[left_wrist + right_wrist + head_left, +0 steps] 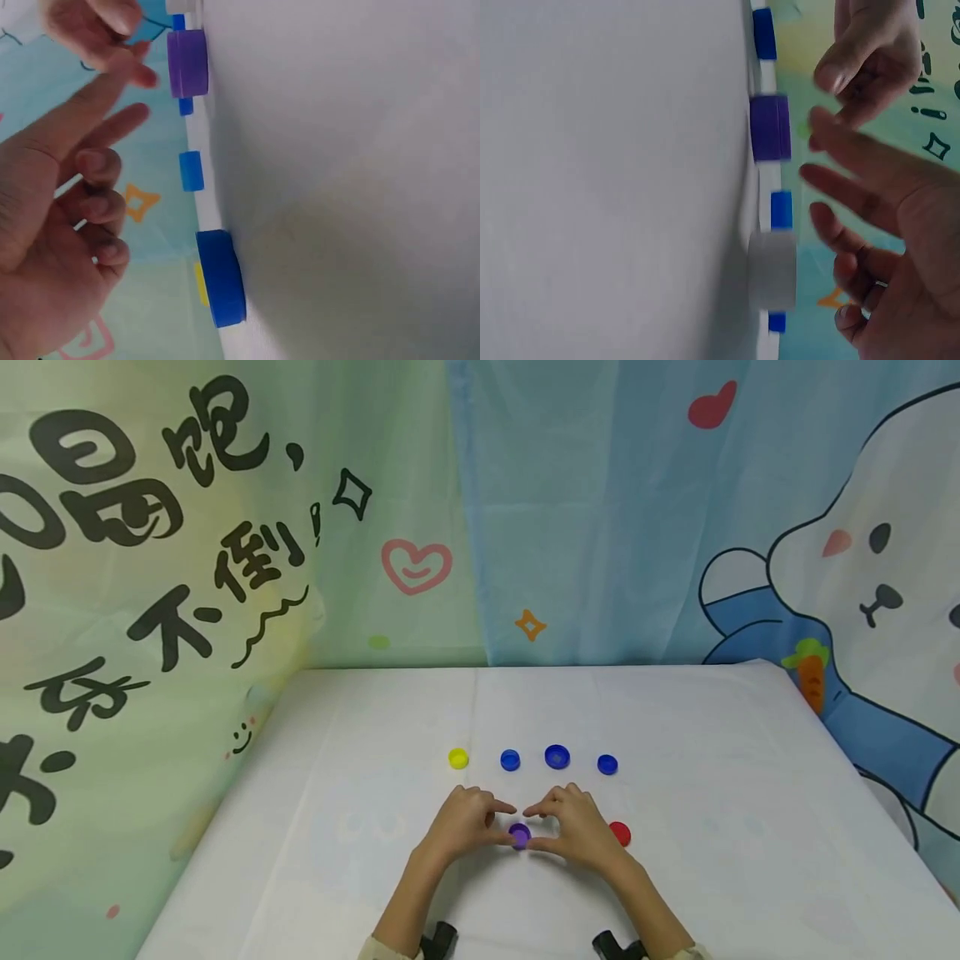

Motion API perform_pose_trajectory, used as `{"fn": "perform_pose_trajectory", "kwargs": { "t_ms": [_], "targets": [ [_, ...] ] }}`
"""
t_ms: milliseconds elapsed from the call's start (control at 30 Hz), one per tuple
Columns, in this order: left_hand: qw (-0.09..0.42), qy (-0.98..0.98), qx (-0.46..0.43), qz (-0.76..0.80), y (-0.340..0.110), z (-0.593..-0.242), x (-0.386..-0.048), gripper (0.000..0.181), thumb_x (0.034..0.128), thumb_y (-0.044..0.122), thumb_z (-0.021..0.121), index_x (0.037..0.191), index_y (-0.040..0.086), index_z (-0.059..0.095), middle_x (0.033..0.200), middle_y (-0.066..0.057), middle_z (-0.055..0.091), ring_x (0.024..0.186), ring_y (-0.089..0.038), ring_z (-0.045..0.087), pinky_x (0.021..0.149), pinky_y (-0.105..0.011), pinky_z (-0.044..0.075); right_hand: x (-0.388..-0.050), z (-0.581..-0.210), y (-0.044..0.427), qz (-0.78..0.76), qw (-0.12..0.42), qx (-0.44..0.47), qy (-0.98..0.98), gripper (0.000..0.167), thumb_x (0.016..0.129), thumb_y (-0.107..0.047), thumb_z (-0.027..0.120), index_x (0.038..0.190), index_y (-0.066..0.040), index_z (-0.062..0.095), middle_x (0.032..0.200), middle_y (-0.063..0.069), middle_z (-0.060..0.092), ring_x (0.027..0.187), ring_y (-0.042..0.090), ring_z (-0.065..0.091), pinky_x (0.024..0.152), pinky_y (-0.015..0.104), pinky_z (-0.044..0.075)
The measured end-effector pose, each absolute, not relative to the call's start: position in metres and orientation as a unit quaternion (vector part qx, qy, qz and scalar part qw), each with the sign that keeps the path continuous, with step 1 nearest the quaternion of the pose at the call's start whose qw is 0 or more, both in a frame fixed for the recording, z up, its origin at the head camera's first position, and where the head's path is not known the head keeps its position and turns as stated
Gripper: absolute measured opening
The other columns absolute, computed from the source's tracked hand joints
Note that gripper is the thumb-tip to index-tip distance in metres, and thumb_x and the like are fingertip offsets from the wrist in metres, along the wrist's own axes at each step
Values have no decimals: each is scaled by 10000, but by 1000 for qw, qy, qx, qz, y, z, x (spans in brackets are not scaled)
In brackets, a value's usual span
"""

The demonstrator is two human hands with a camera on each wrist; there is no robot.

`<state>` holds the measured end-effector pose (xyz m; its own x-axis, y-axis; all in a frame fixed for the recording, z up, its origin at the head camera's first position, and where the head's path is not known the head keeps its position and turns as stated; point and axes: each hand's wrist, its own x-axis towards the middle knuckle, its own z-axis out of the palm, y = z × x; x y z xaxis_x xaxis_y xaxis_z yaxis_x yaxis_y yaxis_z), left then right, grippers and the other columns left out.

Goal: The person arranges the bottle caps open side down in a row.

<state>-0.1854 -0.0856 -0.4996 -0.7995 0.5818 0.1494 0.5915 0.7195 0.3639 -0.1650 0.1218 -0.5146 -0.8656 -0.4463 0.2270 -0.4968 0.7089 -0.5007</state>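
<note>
A purple round cap (520, 836) lies on the white table between my two hands. My left hand (467, 822) is left of it and my right hand (576, 827) is right of it, thumbs and index fingers pointing at each other. Both wrist views show the fingers raised over the table, apart from the purple cap (187, 64), and holding nothing. Below my left hand stands a blue cap (221, 279), hidden in the head view. A white cap (772, 270) stands below my right hand, likewise hidden from above. Just right of that hand is a red cap (620, 833).
Farther back, a yellow cap (458, 758) and three blue caps (510, 760) form a loose row. The white table (360, 877) ends at a printed cloth backdrop (570, 510). Black wrist cameras (440, 939) sit under both forearms.
</note>
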Motion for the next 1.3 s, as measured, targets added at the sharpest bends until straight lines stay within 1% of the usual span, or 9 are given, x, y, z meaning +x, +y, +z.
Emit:
{"fn": "perform_pose_trajectory", "kwargs": {
  "t_ms": [167, 333, 533, 633, 733, 933, 1067, 1200, 1300],
  "targets": [
    [15, -930, -326, -168, -83, -504, -186, 330, 661, 399, 807, 915, 193, 761, 523, 147, 388, 527, -14, 348, 563, -196, 261, -166, -519, 114, 268, 51, 261, -926, 322, 623, -275, 839, 901, -145, 739, 834, -32, 566, 799, 144, 429, 702, 335, 325],
    [14, -929, -337, -154, -80, -508, -186, 261, 684, 377, 798, 884, 211, 765, 534, 137, 391, 521, -15, 346, 547, -184, 266, -167, -522, 113, 274, 74, 276, -918, 288, 594, -242, 852, 838, -136, 742, 794, -25, 550, 765, 135, 412, 671, 317, 300],
    [11, -921, -324, -214, -83, -506, -187, 233, 714, 318, 791, 896, 175, 760, 550, 138, 420, 526, -2, 350, 523, -159, 281, -168, -516, 116, 287, 59, 272, -917, 279, 668, -292, 814, 896, -152, 734, 832, -34, 560, 794, 117, 415, 707, 325, 329],
    [13, -909, -314, -273, -85, -498, -186, 224, 740, 286, 778, 920, 157, 750, 566, 131, 426, 537, -2, 353, 515, -155, 288, -168, -507, 121, 311, 70, 269, -909, 281, 690, -293, 805, 926, -163, 726, 850, -39, 566, 813, 96, 411, 730, 322, 342],
    [34, -890, -316, -326, -86, -486, -183, 231, 763, 287, 759, 954, 158, 736, 581, 129, 420, 551, -12, 360, 530, -165, 296, -166, -492, 125, 341, 97, 270, -895, 286, 693, -274, 812, 944, -174, 720, 864, -71, 553, 829, 72, 397, 726, 300, 357],
    [118, -847, -347, -386, -85, -464, -175, 257, 764, 298, 754, 991, 181, 724, 587, 131, 404, 553, -63, 401, 560, -192, 308, -157, -461, 133, 363, 172, 291, -868, 336, 659, -248, 841, 963, -182, 715, 889, -95, 539, 841, 59, 375, 658, 261, 377],
    [145, -832, -353, -402, -83, -457, -171, 265, 760, 306, 757, 997, 193, 722, 590, 135, 397, 554, -60, 397, 568, -199, 307, -154, -451, 137, 347, 215, 312, -858, 366, 632, -224, 852, 968, -172, 715, 889, -90, 538, 837, 74, 381, 653, 262, 364],
    [126, -823, -335, -442, -81, -453, -169, 288, 754, 300, 765, 1007, 171, 721, 584, 118, 393, 549, -100, 404, 543, -204, 311, -153, -448, 138, 341, 237, 326, -850, 373, 631, -207, 846, 978, -173, 713, 892, -100, 533, 832, 88, 386, 668, 270, 342],
    [77, -822, -276, -493, -77, -448, -165, 273, 764, 275, 760, 995, 132, 724, 566, 82, 391, 532, -104, 384, 499, -199, 292, -153, -447, 138, 342, 241, 327, -847, 362, 649, -220, 836, 987, -189, 711, 891, -115, 528, 832, 86, 385, 673, 268, 333]
  ]
}}
